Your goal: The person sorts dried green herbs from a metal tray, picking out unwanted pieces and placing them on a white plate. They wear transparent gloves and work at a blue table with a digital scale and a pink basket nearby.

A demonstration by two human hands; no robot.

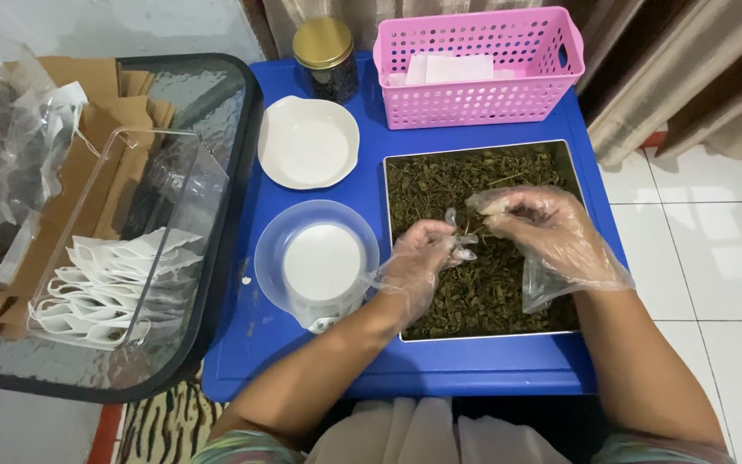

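Left grip: the left hand (418, 258), in a loose clear plastic glove, has its fingers curled nearly closed; it seems to pinch a little of the dried leaves, though what sits between the fingertips is too small to tell.
Right grip: the right hand (543, 232), gloved the same way, is bent with fingertips drawn together just beside the left, also above the leaves; I cannot tell if it holds any.
Dried leaves: dark green dried leaves (474, 296) fill a shallow metal tray (570, 159) on the blue table (405, 369), straight under both hands.
Doing it well: judging by the loose gloves, small pinches with fingertips kept low over the tray would spill least.
Close by: a clear measuring cup (319, 262) stands just left of the tray, a white dish (307, 142) behind it.
Further out: a pink basket (483, 94), a gold-lidded jar (325, 56), and small white bags (105, 283) in a clear box on the glass side table.
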